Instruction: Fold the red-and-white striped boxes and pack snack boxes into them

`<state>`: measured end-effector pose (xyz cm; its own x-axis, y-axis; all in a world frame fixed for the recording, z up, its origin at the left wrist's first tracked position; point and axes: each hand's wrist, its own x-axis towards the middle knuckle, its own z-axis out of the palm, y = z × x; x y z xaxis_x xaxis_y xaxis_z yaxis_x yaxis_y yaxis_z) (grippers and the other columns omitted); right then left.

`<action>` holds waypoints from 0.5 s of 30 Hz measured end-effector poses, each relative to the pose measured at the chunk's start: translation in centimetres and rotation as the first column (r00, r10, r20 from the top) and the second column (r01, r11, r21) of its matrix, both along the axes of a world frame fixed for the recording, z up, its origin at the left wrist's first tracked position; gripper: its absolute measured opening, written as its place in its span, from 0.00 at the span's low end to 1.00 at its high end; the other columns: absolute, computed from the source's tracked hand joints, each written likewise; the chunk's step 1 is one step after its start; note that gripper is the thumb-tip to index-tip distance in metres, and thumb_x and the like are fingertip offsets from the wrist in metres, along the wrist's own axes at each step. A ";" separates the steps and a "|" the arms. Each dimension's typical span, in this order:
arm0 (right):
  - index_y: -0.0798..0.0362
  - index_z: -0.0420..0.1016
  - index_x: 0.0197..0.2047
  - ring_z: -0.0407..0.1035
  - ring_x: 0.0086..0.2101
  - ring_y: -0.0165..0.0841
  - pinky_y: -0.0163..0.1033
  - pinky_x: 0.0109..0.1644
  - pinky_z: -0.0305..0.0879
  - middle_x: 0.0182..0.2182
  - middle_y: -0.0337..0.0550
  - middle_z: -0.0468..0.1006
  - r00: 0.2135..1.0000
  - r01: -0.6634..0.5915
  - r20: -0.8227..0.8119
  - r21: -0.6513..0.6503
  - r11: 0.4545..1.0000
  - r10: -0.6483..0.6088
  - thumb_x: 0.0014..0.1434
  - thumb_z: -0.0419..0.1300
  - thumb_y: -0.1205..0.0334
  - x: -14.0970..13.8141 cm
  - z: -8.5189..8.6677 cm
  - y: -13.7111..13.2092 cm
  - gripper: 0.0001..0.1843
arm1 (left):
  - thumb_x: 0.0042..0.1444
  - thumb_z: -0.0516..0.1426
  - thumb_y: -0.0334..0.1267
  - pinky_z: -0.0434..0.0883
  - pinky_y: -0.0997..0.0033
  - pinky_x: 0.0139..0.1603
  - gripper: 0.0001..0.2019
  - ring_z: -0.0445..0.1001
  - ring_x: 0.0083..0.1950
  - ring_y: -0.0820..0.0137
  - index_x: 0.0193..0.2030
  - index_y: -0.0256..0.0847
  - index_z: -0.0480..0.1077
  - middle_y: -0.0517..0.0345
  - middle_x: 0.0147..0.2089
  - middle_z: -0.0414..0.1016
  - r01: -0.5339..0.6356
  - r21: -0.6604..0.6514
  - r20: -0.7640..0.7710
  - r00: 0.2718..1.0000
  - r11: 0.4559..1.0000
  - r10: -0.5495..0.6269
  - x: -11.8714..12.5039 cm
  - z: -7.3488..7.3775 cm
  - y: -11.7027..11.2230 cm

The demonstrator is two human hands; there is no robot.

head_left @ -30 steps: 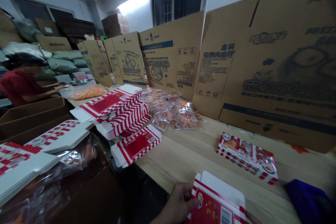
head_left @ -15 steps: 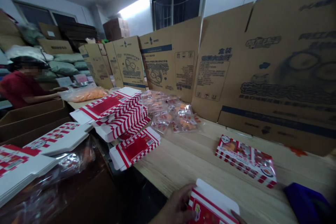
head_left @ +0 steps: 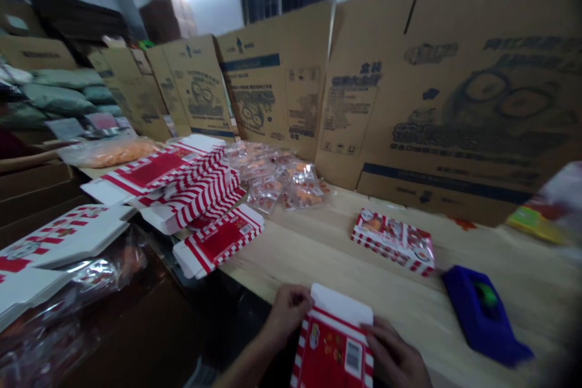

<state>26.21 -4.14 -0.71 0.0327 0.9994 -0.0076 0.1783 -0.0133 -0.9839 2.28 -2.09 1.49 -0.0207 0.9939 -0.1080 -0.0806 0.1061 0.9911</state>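
A flat red-and-white striped carton (head_left: 334,339) with a white flap lies between both my hands at the near edge of the wooden table (head_left: 318,254). My left hand (head_left: 287,310) grips its left edge with curled fingers. My right hand (head_left: 394,356) holds its right side, fingers closed on the edge. A filled, closed carton of the same print (head_left: 393,240) rests further back on the table.
A pile of flat cartons (head_left: 182,185) sits left, with more (head_left: 50,242) on a lower surface. Clear snack packets (head_left: 282,179) lie behind. A blue tape dispenser (head_left: 484,312) is at right. Tall cardboard boxes (head_left: 445,91) line the back. Another person's arm (head_left: 27,157) shows far left.
The view has tipped down and swung right. Both my hands now show on the carton, which has turned upright between them; the blue dispenser has come fully into sight.
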 end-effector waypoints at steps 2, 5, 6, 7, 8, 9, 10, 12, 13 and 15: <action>0.50 0.85 0.33 0.72 0.48 0.52 0.50 0.55 0.68 0.43 0.53 0.80 0.999 -0.022 0.039 -0.018 1.000 0.022 0.44 0.66 0.34 0.0 1.2 0.0 0.27 | 0.42 0.63 0.42 0.56 0.75 0.28 0.12 0.60 0.24 0.75 0.21 0.37 0.68 0.63 0.20 0.64 0.023 -0.054 0.034 0.999 0.998 -0.021 -0.4 0.4 0.0; 0.51 0.85 0.33 0.71 0.45 0.47 0.46 0.51 0.68 0.41 0.52 0.79 0.993 -0.114 0.009 0.017 0.993 0.114 0.52 0.62 0.37 -0.1 2.0 -0.3 0.25 | 0.41 0.65 0.44 0.58 0.76 0.29 0.13 0.61 0.25 0.75 0.23 0.36 0.69 0.63 0.21 0.66 0.088 -0.098 0.079 0.994 0.991 -0.081 -0.7 0.8 -0.2; 0.51 0.84 0.32 0.71 0.44 0.45 0.45 0.49 0.68 0.40 0.51 0.78 0.992 -0.126 -0.009 0.026 0.992 0.126 0.54 0.62 0.39 -0.1 2.1 -0.4 0.23 | 0.42 0.65 0.44 0.59 0.76 0.29 0.14 0.62 0.25 0.75 0.23 0.36 0.69 0.63 0.22 0.66 0.114 -0.102 0.091 0.990 0.988 -0.105 -0.7 0.9 -0.3; 0.52 0.83 0.30 0.71 0.42 0.43 0.43 0.48 0.68 0.38 0.49 0.78 0.993 -0.114 -0.030 0.030 0.993 0.115 0.55 0.62 0.40 -0.1 2.1 -0.6 0.22 | 0.42 0.65 0.45 0.60 0.76 0.30 0.15 0.62 0.26 0.75 0.23 0.36 0.69 0.63 0.22 0.67 0.137 -0.102 0.100 0.987 0.985 -0.127 -0.6 1.0 -0.3; 0.52 0.82 0.30 0.71 0.41 0.41 0.42 0.46 0.68 0.37 0.48 0.77 0.994 -0.087 -0.061 0.024 0.996 0.088 0.55 0.63 0.42 -0.2 2.1 -0.7 0.20 | 0.43 0.65 0.45 0.60 0.76 0.30 0.15 0.63 0.26 0.75 0.22 0.36 0.69 0.63 0.23 0.67 0.157 -0.097 0.105 0.984 0.983 -0.147 -0.6 1.2 -0.4; 0.51 0.81 0.32 0.71 0.39 0.39 0.40 0.44 0.68 0.35 0.46 0.77 0.993 -0.054 -0.107 0.008 0.998 0.055 0.54 0.64 0.43 -0.2 2.1 -0.8 0.18 | 0.44 0.65 0.45 0.61 0.76 0.31 0.15 0.64 0.27 0.75 0.22 0.35 0.69 0.62 0.23 0.68 0.169 -0.090 0.107 0.981 0.982 -0.159 -0.5 1.4 -0.4; 0.50 0.80 0.37 0.71 0.37 0.37 0.39 0.42 0.68 0.33 0.43 0.76 0.986 -0.025 -0.163 -0.014 1.000 0.022 0.53 0.66 0.45 -0.2 2.1 -0.9 0.17 | 0.44 0.66 0.44 0.62 0.75 0.32 0.14 0.65 0.28 0.75 0.24 0.35 0.69 0.62 0.25 0.69 0.169 -0.079 0.109 0.981 0.983 -0.160 -0.4 1.6 -0.4; 0.49 0.76 0.47 0.70 0.33 0.33 0.37 0.39 0.68 0.31 0.38 0.75 0.963 -0.017 -0.268 -0.075 0.997 -0.004 0.50 0.69 0.49 -0.2 2.4 -0.9 0.23 | 0.44 0.66 0.42 0.65 0.75 0.33 0.13 0.68 0.30 0.74 0.32 0.36 0.71 0.62 0.27 0.71 0.155 -0.063 0.122 0.982 0.986 -0.146 -0.4 1.9 -0.3; 0.49 0.74 0.49 0.70 0.32 0.33 0.36 0.38 0.68 0.30 0.38 0.75 0.954 -0.048 -0.301 -0.108 0.993 0.013 0.49 0.70 0.50 0.0 2.5 -0.9 0.25 | 0.44 0.67 0.41 0.65 0.76 0.33 0.16 0.69 0.30 0.74 0.38 0.38 0.71 0.63 0.28 0.71 0.153 -0.065 0.134 0.981 0.986 -0.143 -0.4 2.0 -0.2; 0.52 0.76 0.45 0.70 0.30 0.32 0.36 0.38 0.67 0.28 0.38 0.75 0.948 -0.122 -0.309 -0.150 0.981 0.071 0.49 0.70 0.50 0.2 2.8 -0.7 0.23 | 0.43 0.67 0.39 0.66 0.76 0.33 0.25 0.70 0.30 0.74 0.49 0.40 0.69 0.65 0.29 0.71 0.187 -0.084 0.163 0.971 0.979 -0.172 -0.7 2.1 0.2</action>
<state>26.44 -4.83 2.08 -0.0932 0.9816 -0.1668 -0.1171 -0.1772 -0.9772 1.61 -1.93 3.56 0.1819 0.9641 -0.1934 -0.2023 0.2291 0.9521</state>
